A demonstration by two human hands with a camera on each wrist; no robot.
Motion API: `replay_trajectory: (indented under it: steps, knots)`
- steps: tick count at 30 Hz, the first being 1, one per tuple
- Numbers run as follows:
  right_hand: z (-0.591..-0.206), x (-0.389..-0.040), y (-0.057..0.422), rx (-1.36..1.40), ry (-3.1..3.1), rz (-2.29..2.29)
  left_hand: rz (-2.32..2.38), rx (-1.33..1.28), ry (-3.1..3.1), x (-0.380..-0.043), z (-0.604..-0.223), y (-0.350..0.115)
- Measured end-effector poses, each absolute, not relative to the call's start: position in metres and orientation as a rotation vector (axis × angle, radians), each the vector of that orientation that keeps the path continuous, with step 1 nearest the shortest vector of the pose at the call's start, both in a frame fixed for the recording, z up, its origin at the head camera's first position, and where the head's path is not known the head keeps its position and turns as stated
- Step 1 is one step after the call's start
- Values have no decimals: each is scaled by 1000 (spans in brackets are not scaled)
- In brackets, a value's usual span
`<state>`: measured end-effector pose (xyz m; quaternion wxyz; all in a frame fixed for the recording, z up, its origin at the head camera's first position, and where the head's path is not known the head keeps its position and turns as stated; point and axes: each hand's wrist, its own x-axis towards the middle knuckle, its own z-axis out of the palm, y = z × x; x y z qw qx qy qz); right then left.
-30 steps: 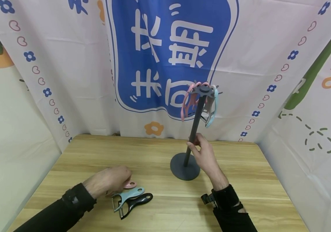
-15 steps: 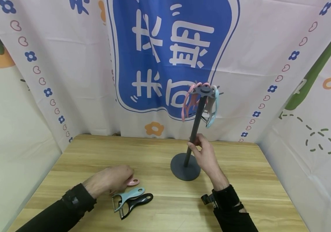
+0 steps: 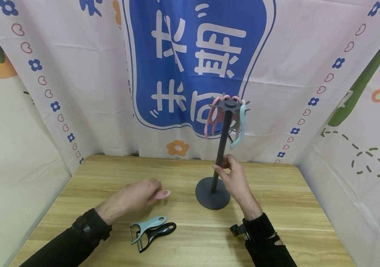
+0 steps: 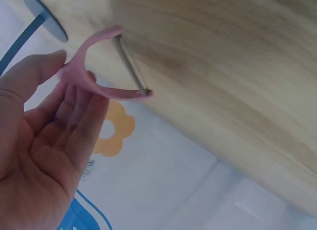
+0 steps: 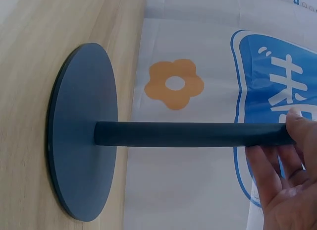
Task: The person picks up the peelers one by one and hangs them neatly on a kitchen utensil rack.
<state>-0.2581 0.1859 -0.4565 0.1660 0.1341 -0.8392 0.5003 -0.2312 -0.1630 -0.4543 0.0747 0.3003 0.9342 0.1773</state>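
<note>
My left hand (image 3: 133, 196) pinches a pink peeler (image 4: 81, 74) between thumb and fingers. Its metal blade spans the forked end in the left wrist view, while its pink handle points right in the head view. My right hand (image 3: 235, 176) grips the pole of a dark grey stand (image 5: 188, 135) partway up. Peelers hang from the stand's spoked top: pink ones (image 3: 210, 120) on the left and a light blue one (image 3: 242, 126) on the right. On the table in front lie a light blue peeler (image 3: 151, 223) and a black peeler (image 3: 161, 230), their blade ends overlapping.
The wooden table (image 3: 250, 237) ends at a printed cloth backdrop (image 3: 103, 92) behind the stand. Cloth walls also rise on the left and right. The stand's round base (image 3: 203, 194) sits toward the back of the table.
My left hand has lifted the pink peeler away from the other two, moving right and toward the stand. The stand's top has turned slightly in my right hand.
</note>
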Motion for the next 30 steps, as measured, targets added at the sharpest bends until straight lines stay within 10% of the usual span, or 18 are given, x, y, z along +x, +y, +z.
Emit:
replay_trajectory:
  steps: [30]
  knots:
    - [-459,-264,201,694,-2386,1828,1150,994,2954,-265,-416,-130]
